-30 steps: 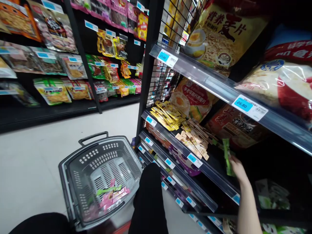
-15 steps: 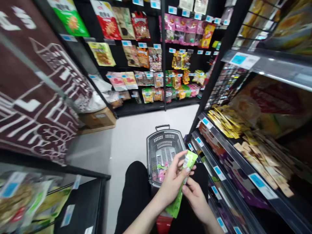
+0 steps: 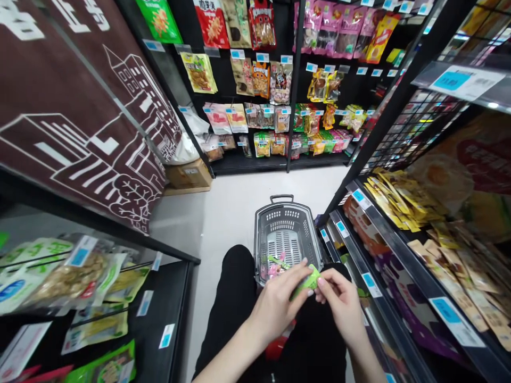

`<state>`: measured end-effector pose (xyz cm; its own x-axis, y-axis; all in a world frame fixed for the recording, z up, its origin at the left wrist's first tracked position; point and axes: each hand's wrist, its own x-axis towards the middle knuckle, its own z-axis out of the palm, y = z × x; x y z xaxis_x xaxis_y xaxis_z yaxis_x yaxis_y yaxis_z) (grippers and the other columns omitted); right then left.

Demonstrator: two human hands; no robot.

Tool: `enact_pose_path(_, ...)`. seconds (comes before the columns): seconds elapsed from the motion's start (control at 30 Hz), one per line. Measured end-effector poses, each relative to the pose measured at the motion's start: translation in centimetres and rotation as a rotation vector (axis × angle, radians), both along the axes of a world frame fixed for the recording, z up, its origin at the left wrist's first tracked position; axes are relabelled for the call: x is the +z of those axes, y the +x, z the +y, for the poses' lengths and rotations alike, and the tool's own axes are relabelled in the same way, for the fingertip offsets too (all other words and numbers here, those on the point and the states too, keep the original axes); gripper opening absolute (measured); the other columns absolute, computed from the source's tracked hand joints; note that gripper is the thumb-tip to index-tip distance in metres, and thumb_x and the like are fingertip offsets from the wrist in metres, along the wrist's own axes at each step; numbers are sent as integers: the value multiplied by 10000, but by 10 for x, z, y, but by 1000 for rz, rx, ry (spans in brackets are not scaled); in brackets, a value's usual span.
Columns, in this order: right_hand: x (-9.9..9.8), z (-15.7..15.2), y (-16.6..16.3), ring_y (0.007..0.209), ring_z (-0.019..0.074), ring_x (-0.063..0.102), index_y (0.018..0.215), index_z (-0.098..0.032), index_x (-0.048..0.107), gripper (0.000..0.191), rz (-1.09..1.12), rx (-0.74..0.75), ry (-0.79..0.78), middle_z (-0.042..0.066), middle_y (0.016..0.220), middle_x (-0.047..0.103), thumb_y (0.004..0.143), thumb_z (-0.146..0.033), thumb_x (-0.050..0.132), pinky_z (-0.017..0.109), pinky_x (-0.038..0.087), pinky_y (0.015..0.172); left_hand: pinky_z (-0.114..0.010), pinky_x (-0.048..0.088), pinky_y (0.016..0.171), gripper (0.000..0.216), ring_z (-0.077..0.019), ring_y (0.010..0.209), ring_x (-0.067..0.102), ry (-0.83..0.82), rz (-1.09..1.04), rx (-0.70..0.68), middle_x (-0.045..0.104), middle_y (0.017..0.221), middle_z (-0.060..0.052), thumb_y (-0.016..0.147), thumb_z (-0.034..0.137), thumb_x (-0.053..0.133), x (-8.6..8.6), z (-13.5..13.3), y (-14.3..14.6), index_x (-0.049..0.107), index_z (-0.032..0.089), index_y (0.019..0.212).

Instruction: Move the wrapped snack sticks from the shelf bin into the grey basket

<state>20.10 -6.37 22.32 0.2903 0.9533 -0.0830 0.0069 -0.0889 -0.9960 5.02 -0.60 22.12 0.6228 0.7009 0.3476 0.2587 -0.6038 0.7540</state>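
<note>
A green snack packet (image 3: 306, 284) is held between my two hands above my lap. My left hand (image 3: 279, 298) is closed around its left side, with the thumb across the front. The fingertips of my right hand (image 3: 338, 298) pinch its right edge. Much of the packet is hidden by my fingers. Just beyond my hands stands a grey shopping basket (image 3: 315, 242) on the floor. Inside it lie a thin green packet (image 3: 278, 261) and some pink packaging (image 3: 275, 270), partly covered by my left hand.
A shelf (image 3: 399, 242) with yellow packets (image 3: 399, 199) runs close along the right. Another shelf (image 3: 175, 287) with bagged snacks (image 3: 67, 266) stands at left. Ahead is a wall rack (image 3: 239, 167) of hanging snack bags. A cardboard box (image 3: 191, 175) sits by the brown panel.
The green packet has gone from upright and lengthwise to mostly covered by my fingers. My right hand has moved up to its edge. The view has shifted, so the surroundings sit further right.
</note>
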Motion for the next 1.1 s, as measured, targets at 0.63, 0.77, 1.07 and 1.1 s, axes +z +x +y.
enact_pose_path(0.63, -5, -10, -15, 784, 164, 600, 962, -208, 573, 141, -317, 163, 67, 33, 887, 633, 879, -248, 466, 246, 468, 691, -226, 468, 470, 203, -133, 551, 549, 475, 247, 58, 529, 658, -14, 900, 150, 317, -12, -8, -4, 487, 163, 790)
enact_pose_path(0.77, -12, -12, -13, 673, 154, 608, 838, -199, 621, 125, -367, 96, 30, 22, 778, 659, 851, -256, 510, 231, 471, 616, -222, 502, 539, 137, -122, 595, 582, 339, 164, -19, 575, 709, -11, 919, 199, 351, -16, -11, -5, 484, 167, 932)
enact_pose_path(1.07, -7, -11, 4, 473, 131, 546, 797, -168, 614, 223, -103, -285, -62, -8, 576, 597, 771, -389, 613, 241, 461, 466, -243, 564, 699, 331, -197, 967, 648, 391, 72, 34, 665, 1053, -155, 841, 120, 475, -45, -34, -26, 439, 123, 1170)
enact_pose_path(1.1, -6, -10, 4, 472, 132, 545, 791, -169, 612, 228, -95, -293, -64, -8, 573, 592, 767, -395, 618, 244, 461, 466, -245, 564, 708, 317, -195, 964, 650, 401, 66, 51, 676, 1028, -154, 844, 106, 471, -47, -36, -26, 451, 116, 1160)
